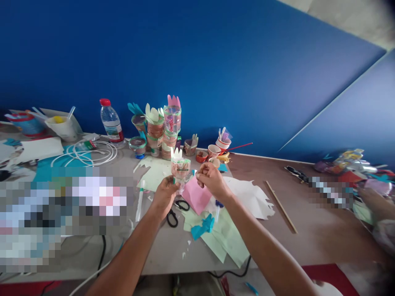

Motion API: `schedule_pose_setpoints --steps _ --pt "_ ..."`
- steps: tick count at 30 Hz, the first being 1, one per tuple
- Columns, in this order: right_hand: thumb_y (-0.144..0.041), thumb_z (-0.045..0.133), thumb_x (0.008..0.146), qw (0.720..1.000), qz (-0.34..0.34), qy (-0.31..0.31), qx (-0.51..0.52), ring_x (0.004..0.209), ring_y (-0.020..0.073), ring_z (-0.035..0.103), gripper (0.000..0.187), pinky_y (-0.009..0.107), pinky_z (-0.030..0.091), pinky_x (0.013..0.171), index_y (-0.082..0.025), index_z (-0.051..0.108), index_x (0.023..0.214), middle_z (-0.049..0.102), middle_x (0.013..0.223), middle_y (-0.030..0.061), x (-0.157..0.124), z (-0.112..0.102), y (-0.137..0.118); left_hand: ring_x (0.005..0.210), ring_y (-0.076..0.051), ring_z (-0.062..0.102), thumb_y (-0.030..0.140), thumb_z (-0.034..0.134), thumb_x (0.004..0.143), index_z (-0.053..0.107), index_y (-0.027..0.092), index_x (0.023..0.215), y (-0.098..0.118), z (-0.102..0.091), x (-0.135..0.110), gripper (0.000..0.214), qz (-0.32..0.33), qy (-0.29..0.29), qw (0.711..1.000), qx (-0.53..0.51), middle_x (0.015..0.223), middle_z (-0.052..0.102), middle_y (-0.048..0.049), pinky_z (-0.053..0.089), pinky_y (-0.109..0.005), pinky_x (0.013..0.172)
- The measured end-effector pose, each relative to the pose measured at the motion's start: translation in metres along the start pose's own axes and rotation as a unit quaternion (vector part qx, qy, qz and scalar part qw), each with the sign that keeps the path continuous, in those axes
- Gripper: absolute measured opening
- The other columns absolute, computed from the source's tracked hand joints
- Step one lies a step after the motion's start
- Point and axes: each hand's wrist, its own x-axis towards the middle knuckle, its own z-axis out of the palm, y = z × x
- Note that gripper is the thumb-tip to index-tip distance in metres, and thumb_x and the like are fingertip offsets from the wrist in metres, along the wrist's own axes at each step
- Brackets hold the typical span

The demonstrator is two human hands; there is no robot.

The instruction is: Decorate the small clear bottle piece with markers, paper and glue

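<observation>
My left hand (167, 196) is closed around the lower, narrow part of a plastic bottle piece (181, 169). That piece is upright, with a pinkish band round it and a white paper cutout (177, 153) like a row of fingers standing from its rim. Just to the right, my right hand (210, 176) has its fingers pinched together, apart from the bottle piece; whatever is between them cannot be made out. Under the hands lie pink paper (197, 195) and black-handled scissors (173, 218), partly hidden. Blue paper scraps (203, 227) rest on pale green sheets (230, 238).
Several similar bottle pieces with paper cutouts (155, 129) stand stacked by the blue wall, beside a red-capped bottle (111, 123). Paper cups (223, 142) are behind my right hand. A wooden stick (281, 206) lies rightward. At far right is another person's arm (378, 203). A white cable (84, 154) coils leftward.
</observation>
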Motion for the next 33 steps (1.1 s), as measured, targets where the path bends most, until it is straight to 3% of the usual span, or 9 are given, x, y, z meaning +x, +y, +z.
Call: schedule_pose_setpoints --steps 5,14,19,26,33 --pt "-0.023 0.056 0.071 0.999 -0.021 0.042 0.025 0.046 0.0089 0.048 0.014 0.023 0.038 0.049 -0.017 0.058 0.082 0.052 0.05 -0.0074 -0.003 0.005 -0.002 0.086 -0.018 0.064 0.026 0.085 0.056 0.059 0.017 0.098 0.0 0.0 -0.001 0.05 0.002 -0.002 1.0 0.006 0.095 0.07 -0.0056 0.045 -0.035 0.083" --pt "-0.025 0.06 0.068 0.995 -0.006 0.068 0.066 0.049 0.0109 0.052 0.012 0.026 0.041 0.052 -0.018 0.057 0.077 0.056 0.053 -0.0054 -0.001 0.008 -0.007 0.086 -0.019 0.064 0.025 0.084 0.056 0.06 0.017 0.098 0.001 0.001 -0.002 0.049 0.002 -0.008 1.0 0.011 0.094 0.07 -0.0057 0.044 -0.037 0.084" --pt "-0.027 0.065 0.061 0.99 0.001 0.126 0.065 0.058 0.0097 0.046 0.018 0.024 0.036 0.057 -0.017 0.063 0.075 0.057 0.063 -0.004 0.004 0.014 -0.006 0.085 -0.019 0.064 0.026 0.085 0.055 0.061 0.018 0.097 -0.001 0.001 -0.003 0.048 0.005 -0.004 1.0 0.018 0.092 0.069 -0.0045 0.045 -0.036 0.083" --pt "-0.028 0.071 0.055 0.977 0.051 0.12 0.168 0.061 0.0092 0.044 0.022 0.024 0.035 0.061 -0.017 0.062 0.071 0.057 0.067 -0.004 0.006 0.029 -0.005 0.088 -0.019 0.064 0.025 0.084 0.057 0.062 0.017 0.098 -0.003 0.001 -0.003 0.047 0.007 -0.012 1.0 0.017 0.093 0.07 -0.005 0.045 -0.036 0.085" --pt "-0.029 0.07 0.056 0.976 0.035 0.121 0.178 0.065 0.0111 0.05 0.022 0.026 0.04 0.066 -0.018 0.061 0.074 0.059 0.07 -0.003 0.008 0.04 -0.001 0.095 -0.02 0.063 0.026 0.085 0.057 0.062 0.018 0.097 -0.002 0.001 -0.004 0.046 0.009 -0.015 1.0 0.012 0.097 0.07 -0.006 0.043 -0.038 0.09"
